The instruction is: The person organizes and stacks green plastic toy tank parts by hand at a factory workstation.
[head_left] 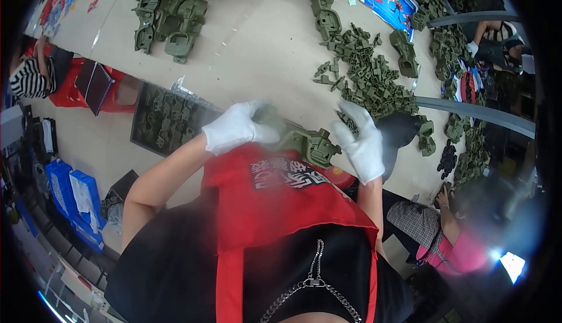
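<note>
Both my hands wear white gloves. My left hand is closed around the left end of an olive-green plastic toy vehicle body, held low in front of my red apron. Its grip is partly blurred. Just beyond the right end of the body, my right hand has its fingers apart and holds nothing. A heap of small olive-green parts lies on the table past that hand.
More green vehicle bodies are stacked on the table at the far left. A dark crate of green parts stands by my left arm. A blue printed package lies far right. Grey curved bars cross the right side, where another person sits.
</note>
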`<action>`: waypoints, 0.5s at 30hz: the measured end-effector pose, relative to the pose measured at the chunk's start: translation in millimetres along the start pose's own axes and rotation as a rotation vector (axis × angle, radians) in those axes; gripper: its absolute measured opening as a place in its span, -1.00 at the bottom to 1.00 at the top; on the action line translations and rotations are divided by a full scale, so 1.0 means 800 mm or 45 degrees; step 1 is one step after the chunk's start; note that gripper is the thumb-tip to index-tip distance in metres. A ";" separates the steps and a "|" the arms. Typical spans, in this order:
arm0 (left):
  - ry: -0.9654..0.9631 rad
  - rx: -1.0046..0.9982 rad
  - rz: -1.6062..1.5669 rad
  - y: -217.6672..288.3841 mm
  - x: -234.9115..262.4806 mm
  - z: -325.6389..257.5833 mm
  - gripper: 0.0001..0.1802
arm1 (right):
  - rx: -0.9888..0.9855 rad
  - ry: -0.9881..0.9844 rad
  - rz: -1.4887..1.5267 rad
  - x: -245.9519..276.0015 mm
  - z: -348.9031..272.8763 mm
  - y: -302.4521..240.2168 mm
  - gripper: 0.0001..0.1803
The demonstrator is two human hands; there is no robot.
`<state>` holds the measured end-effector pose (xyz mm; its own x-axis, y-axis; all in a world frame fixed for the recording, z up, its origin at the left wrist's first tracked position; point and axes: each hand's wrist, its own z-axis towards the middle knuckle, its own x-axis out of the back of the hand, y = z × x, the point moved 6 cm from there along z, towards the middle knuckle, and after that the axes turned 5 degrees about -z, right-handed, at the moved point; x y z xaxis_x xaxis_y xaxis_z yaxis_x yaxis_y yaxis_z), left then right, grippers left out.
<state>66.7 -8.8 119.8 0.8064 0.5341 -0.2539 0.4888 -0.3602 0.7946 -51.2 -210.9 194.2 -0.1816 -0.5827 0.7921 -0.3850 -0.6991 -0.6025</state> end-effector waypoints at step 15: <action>0.144 -0.276 0.477 0.020 -0.020 -0.037 -0.24 | -0.176 -0.749 0.340 -0.101 -0.001 -0.046 -0.44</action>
<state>51.3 -0.3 153.0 0.8671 0.4821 0.1255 0.0794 -0.3823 0.9206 -23.3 -138.0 152.7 0.2225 -0.8854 0.4082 -0.5152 -0.4622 -0.7218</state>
